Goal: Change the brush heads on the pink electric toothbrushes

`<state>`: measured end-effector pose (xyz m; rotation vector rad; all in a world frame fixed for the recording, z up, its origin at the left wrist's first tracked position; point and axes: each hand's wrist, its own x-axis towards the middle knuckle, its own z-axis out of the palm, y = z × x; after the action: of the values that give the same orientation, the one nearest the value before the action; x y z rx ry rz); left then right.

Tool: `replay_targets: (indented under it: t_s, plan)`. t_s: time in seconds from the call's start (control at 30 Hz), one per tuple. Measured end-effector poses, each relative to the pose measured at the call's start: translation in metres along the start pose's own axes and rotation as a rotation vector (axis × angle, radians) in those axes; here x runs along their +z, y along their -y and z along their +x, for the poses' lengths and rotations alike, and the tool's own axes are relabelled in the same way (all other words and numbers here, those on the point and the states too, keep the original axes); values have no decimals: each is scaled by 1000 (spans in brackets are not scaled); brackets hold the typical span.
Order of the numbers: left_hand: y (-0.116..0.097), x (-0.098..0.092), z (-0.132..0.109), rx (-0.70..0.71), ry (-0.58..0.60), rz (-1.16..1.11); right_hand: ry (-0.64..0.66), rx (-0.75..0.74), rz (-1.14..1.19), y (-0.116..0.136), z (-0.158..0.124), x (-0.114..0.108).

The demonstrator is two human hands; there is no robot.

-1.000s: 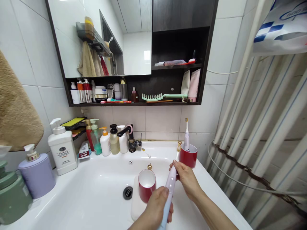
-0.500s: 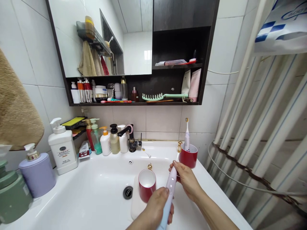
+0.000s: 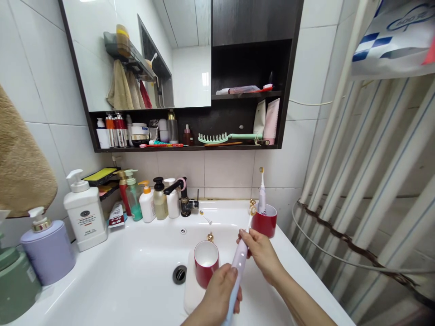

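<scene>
Most of the view is taken up by the white sink (image 3: 136, 280), above which a dark mirrored cabinet (image 3: 251, 22) is mounted, presumably so that its shelves can be reached from the basin. Over the basin, the left hand (image 3: 217, 290) is closed around the handle of an electric toothbrush (image 3: 240, 258), seemingly to steady it; by the thumb and fingers of the right hand (image 3: 263, 253) it is pinched near the neck, where finer control is likely given. It is thus tilted, bristle end up and away. A front red cup (image 3: 206, 274) is stood in the basin, and a rear red cup (image 3: 267, 225) is set on the rim, with a second toothbrush (image 3: 262, 194) propped upright inside. A loose brush head (image 3: 205, 218) is laid behind the basin.

A blue outlined logo is printed on the hanging bag (image 3: 397, 40), its lettering not surely legible. By the white pump bottle (image 3: 86, 215) a dark round emblem is borne over tiny print. On the red-and-white packet (image 3: 117, 215), perhaps "SP-4" can be read
</scene>
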<state>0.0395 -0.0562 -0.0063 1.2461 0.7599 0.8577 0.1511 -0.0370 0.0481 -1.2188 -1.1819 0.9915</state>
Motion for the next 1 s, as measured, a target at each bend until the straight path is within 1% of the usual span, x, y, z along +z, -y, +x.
replay_targets:
  t_s: [0.1,0.13,0.17,0.27,0.3,0.33,0.37,0.4,0.53,0.63,0.7,0.77,0.83,0.93,1.0]
  plan:
    - [-10,-6,2,56,-75,66,156,-34,-23,3,-5,7]
    - [-15,-11,2,90,-112,104,173,-69,-24,5,-5,10]
    - [-20,-17,3,134,-166,160,152,-112,-26,7,-3,13]
    - [-30,-38,2,250,-387,477,-21,-221,-93,9,9,22]
    - [-31,-45,0,267,-442,576,-65,-242,-145,7,14,26]
    - [-31,-51,-2,272,-474,642,-89,-259,-201,5,20,30]
    - [-30,-55,-4,271,-475,717,-97,-273,-256,1,25,34]
    - [-27,-58,-5,266,-451,800,-92,-284,-303,-4,30,39]
    - [-16,-60,-8,238,-285,1173,-53,-297,-406,-25,38,57]
    - [-13,-59,-5,226,-221,1273,-53,-301,-474,-35,39,65]
    - [-14,-59,-2,215,-186,1328,-60,-295,-509,-36,41,66]
    - [-18,-59,1,200,-163,1371,-63,-276,-531,-37,42,64]
    - [-23,-58,5,188,-153,1404,-69,-251,-539,-36,42,57]
    - [-34,-54,17,194,-147,1441,-85,-224,-534,-35,37,38]
    - [-43,-48,30,216,-141,1457,-79,-227,-534,-34,35,23]
